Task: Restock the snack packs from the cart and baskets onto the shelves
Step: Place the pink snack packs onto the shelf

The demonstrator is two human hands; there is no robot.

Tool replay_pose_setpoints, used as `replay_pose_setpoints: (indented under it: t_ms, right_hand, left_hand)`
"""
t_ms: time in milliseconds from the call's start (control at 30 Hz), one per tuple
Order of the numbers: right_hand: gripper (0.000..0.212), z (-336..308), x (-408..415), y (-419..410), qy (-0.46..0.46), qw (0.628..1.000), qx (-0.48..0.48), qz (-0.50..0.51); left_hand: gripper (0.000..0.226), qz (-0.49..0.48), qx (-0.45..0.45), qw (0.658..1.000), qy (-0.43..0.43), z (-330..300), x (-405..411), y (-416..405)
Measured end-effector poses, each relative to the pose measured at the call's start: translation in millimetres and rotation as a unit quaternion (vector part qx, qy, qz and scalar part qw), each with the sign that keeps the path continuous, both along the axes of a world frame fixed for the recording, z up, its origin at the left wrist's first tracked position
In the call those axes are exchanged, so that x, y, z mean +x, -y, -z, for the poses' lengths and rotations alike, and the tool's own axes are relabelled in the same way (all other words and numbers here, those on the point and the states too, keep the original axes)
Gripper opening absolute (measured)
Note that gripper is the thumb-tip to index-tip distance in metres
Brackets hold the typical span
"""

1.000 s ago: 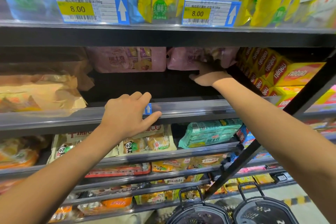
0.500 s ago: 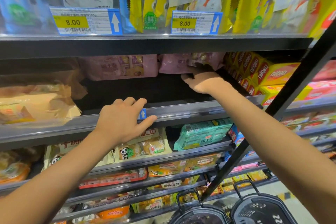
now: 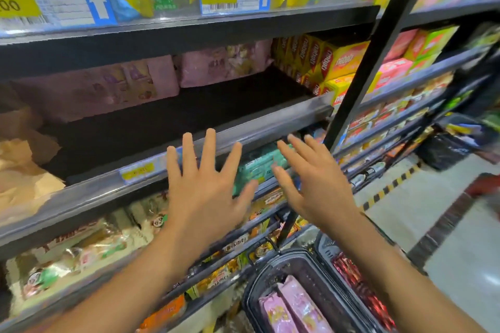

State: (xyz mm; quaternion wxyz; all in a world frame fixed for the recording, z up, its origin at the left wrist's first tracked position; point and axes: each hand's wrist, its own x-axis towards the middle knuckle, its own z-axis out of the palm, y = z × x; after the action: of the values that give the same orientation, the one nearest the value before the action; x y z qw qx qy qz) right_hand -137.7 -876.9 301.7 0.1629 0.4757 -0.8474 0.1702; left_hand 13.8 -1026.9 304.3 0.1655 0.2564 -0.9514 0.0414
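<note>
Two pink snack packs lie at the back of the dark middle shelf. My left hand hovers in front of the shelf's front rail with fingers spread, holding nothing. My right hand is beside it, fingers straight and empty, in front of a green pack. Below, a dark basket holds more pink snack packs. A second basket next to it holds red packs.
Yellow boxes fill the right end of the middle shelf. Beige bags sit at its left end. A black upright post crosses the right side. Lower shelves carry mixed snacks. Floor with striped tape lies to the right.
My right hand has left the pink pack at the shelf's back and drawn out. My left hand has let go of the rail. Both now hover open; the view has tilted down toward the baskets.
</note>
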Motion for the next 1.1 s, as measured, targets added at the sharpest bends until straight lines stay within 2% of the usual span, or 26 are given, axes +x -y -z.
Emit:
replay_pose_setpoints:
  t_ms: [233, 467, 633, 900, 1100]
  right_hand:
    - [0.052, 73, 77, -59, 0.081, 0.987, 0.045, 0.129]
    - [0.057, 134, 150, -124, 0.161, 0.951, 0.096, 0.247]
    - [0.058, 180, 182, -180, 0.215, 0.908, 0.131, 0.334]
    - [0.063, 227, 182, -257, 0.289, 0.863, 0.159, 0.383]
    - [0.062, 245, 160, -298, 0.312, 0.858, 0.148, 0.379]
  left_hand:
    - [0.072, 0.122, 0.076, 0.987, 0.071, 55, 14, -35]
    - [0.068, 0.220, 0.114, 0.955, 0.162, 124, 34, -76]
    - [0.066, 0.267, 0.110, 0.931, 0.225, 168, 38, -117]
    - [0.067, 0.304, 0.078, 0.897, 0.312, 214, 10, -185]
    - [0.070, 0.299, 0.107, 0.895, 0.315, 237, -28, -232]
